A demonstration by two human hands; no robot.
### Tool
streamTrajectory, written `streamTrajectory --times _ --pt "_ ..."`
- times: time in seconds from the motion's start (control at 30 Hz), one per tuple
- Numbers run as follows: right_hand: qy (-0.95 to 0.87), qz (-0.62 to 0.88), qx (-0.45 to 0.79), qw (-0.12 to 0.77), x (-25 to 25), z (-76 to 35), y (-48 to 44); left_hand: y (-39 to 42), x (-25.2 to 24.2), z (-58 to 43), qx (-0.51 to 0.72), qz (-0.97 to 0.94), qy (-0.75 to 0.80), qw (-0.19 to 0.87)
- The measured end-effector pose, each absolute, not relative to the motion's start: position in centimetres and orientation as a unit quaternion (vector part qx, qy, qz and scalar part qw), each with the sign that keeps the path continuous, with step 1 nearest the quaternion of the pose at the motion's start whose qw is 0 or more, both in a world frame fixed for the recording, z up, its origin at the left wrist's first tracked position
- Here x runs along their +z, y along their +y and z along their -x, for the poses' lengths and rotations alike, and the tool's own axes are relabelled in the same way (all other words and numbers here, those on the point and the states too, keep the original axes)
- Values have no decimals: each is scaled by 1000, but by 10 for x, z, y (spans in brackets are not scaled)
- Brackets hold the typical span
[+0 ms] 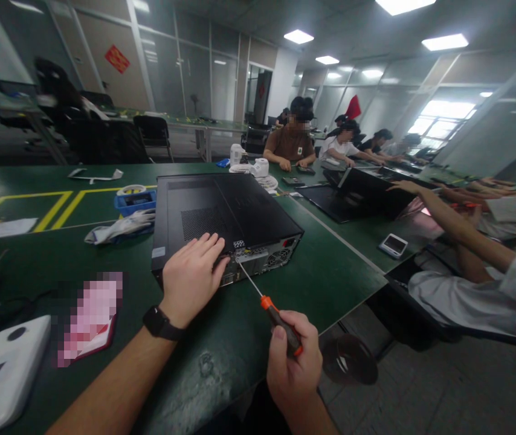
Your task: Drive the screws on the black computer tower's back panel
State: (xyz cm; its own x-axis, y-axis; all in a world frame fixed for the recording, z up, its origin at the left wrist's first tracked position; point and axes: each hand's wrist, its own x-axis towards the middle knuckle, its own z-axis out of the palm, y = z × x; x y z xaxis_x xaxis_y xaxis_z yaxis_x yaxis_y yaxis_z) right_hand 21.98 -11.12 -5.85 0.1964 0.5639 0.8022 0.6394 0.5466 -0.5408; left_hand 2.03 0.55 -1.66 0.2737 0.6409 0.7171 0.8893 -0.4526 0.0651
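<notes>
A black desktop computer case [262,208] lies on its side on the green table, its rear panel [258,263] facing me. My left hand [194,275], a dark watch on its wrist, rests on the case's near edge with the fingers stretched out over the top. In my right hand [294,362] is a screwdriver [266,302] with an orange and dark handle, the fingers wrapped round it. Its thin shaft slants up to the rear panel, and the tip meets the panel close to my left thumb. Whether a screw sits under the tip is too small to tell.
Left of the case are white gloves [119,228] and a blue tray [133,202]. A pink-screened phone [92,314] and a white device marked 1 [6,368] lie nearer. White fans [258,169] stand behind. On the right, a person's arm [457,226] reaches toward another black case [371,190].
</notes>
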Motion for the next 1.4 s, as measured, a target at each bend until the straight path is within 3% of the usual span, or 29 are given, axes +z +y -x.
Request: streamTrajectory --times 0.33,0.67,1.4 --pt "-590 417 -142 676 -73 -213 -72 8 -17 -22 -359 770 -479 219" --pt "-541 413 -112 724 -71 -199 -72 10 -20 -22 -365 762 -475 245" --pt "-588 418 -94 686 -68 -196 -89 11 -21 -22 -369 765 -472 235"
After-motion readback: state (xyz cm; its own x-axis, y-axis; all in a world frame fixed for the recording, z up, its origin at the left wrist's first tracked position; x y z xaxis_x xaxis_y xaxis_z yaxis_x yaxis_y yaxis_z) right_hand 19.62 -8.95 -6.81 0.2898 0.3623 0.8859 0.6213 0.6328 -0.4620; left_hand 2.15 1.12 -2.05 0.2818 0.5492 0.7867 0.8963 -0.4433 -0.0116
